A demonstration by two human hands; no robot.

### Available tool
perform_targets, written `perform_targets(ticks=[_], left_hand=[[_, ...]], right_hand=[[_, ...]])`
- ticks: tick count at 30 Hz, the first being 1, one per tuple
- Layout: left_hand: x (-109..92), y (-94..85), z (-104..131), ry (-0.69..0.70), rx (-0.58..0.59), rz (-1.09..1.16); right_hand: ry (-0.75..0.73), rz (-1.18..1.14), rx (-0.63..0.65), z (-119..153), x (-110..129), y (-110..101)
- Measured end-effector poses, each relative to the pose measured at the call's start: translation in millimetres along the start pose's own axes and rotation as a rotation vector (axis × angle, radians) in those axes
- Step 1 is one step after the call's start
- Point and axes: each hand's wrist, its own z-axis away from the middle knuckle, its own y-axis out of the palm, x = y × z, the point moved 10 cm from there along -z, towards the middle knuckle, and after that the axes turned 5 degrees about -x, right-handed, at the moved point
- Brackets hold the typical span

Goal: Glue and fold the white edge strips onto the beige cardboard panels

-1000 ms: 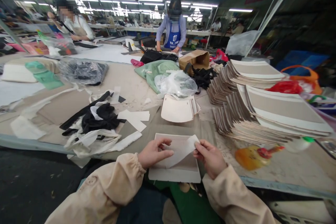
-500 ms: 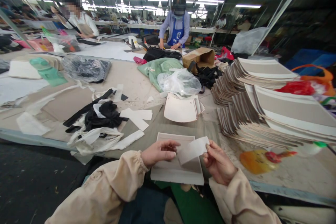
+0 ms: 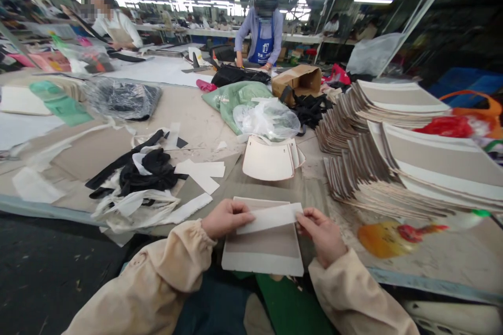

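A white strip (image 3: 271, 218) is stretched level between my two hands. My left hand (image 3: 228, 218) pinches its left end, and my right hand (image 3: 320, 233) pinches the right end. Beneath the strip lies a beige panel (image 3: 261, 246) with white bands along its upper and lower edges, at the table's front edge. Beyond it sits a small stack of curved white pieces (image 3: 267, 159). Loose white strips (image 3: 202, 174) lie to the left of the panel.
Tall stacks of curved panels (image 3: 428, 159) and an orange-yellow bottle (image 3: 383, 239) are on the right. Black and white scraps (image 3: 147, 172) lie left. Plastic bags (image 3: 265, 118) and an open carton (image 3: 296, 79) are farther back. A person in a blue apron (image 3: 264, 42) works across the table.
My left hand has closed on the strip's free left end. The strip, tilted and held only by my right hand before, now spans both hands. The view has shifted slightly.
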Motion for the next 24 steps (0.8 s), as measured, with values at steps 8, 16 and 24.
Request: perform_targets(ticks=[8, 16, 24], left_hand=[[-23, -33.0, -9, 0.184, -0.431, -0.932], [-23, -31.5, -17, 0.199, -0.445, -1.161], [-13, -44.2, -20, 0.120, -0.502, -1.032]], right_hand=[[-0.289, 0.708, -0.208, -18, 3, 2], [-0.378, 0.956, -0.194, -20, 5, 16], [-0.319, 1.018, -0.170, -21, 4, 18]])
